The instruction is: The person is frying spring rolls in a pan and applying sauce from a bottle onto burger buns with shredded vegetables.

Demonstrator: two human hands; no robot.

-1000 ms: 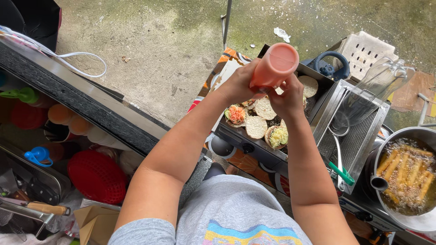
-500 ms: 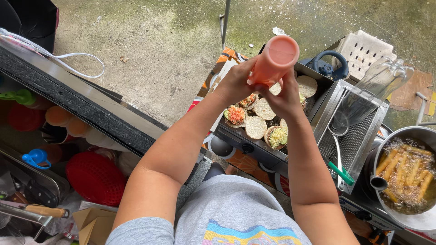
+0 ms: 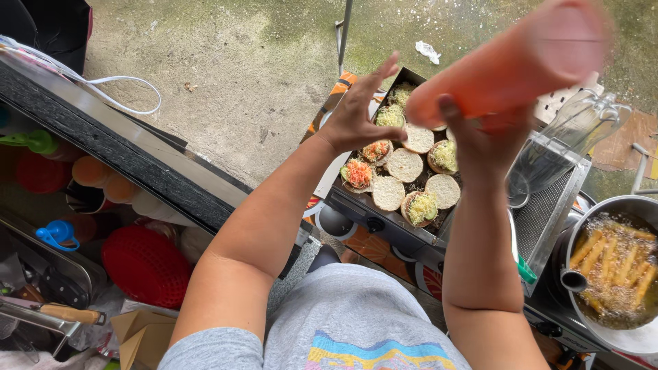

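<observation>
The right hand (image 3: 483, 133) is wrapped around an orange squeeze bottle (image 3: 510, 65), holding it tilted and blurred above the griddle (image 3: 384, 212), toward its far right corner. The left hand (image 3: 360, 109) hovers over the griddle's left edge with fingers spread, holding nothing. On the griddle lie open buns (image 3: 406, 164), some topped with shredded vegetables. Right of the griddle, a pot (image 3: 610, 274) holds frying sticks in oil.

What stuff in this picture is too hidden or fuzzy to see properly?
Head view only:
- The orange squeeze bottle in the right hand is motion-blurred; its nozzle cannot be made out.
- The griddle is partly hidden: the left hand and the bottle cover some buns.
- The frying pot is cut off by the right edge.
- The knife blade is hidden among clutter at lower left.
</observation>
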